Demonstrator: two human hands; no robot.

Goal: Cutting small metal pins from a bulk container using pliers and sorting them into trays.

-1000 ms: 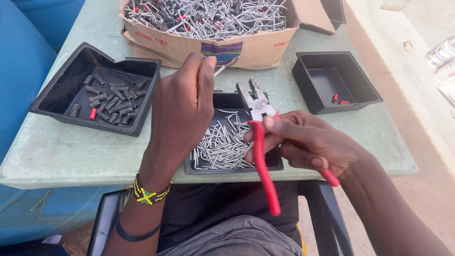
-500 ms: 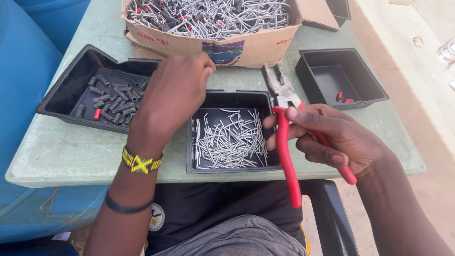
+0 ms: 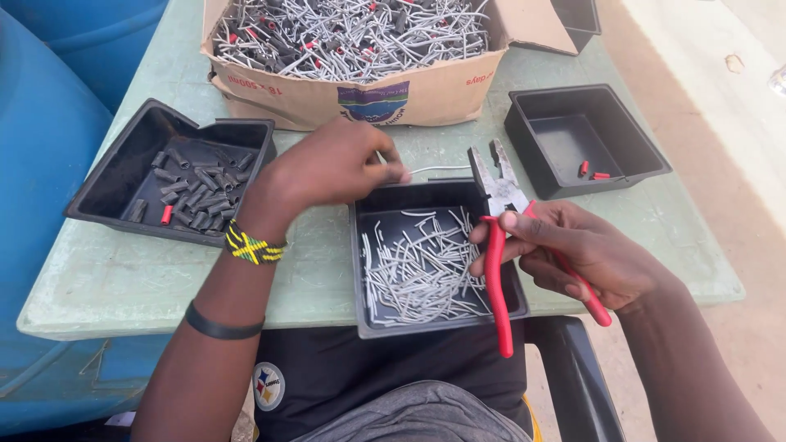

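Left hand (image 3: 332, 164) has come back from the cardboard box (image 3: 426, 94) at 12 o'clock, where it was reaching half a second ago; it now sits just above the middle tray (image 3: 358, 270), fingers pinched together on a thin grey wire piece (image 3: 438, 169) that sticks out toward 3 o'clock, pointing at the pliers' open metal jaws. Right hand (image 3: 585, 254) is wrapped around the red-handled pliers (image 3: 499, 245), fingers clamped on both handles, nose aimed to 12 o'clock over the tray's right rim; it has shifted little between frames. The pliers' tip is apart from the wire, a small gap between them. So the change reads as a fresh piece fetched from the box and now being presented to the tool. Middle tray holds a heap of bare silver wire lengths. Left tray (image 3: 123, 172) at 9 o'clock holds short dark sleeves plus one red bit. Right tray (image 3: 639, 131) at 2 o'clock holds only a couple of red bits. All sit on the pale green table (image 3: 106, 278).
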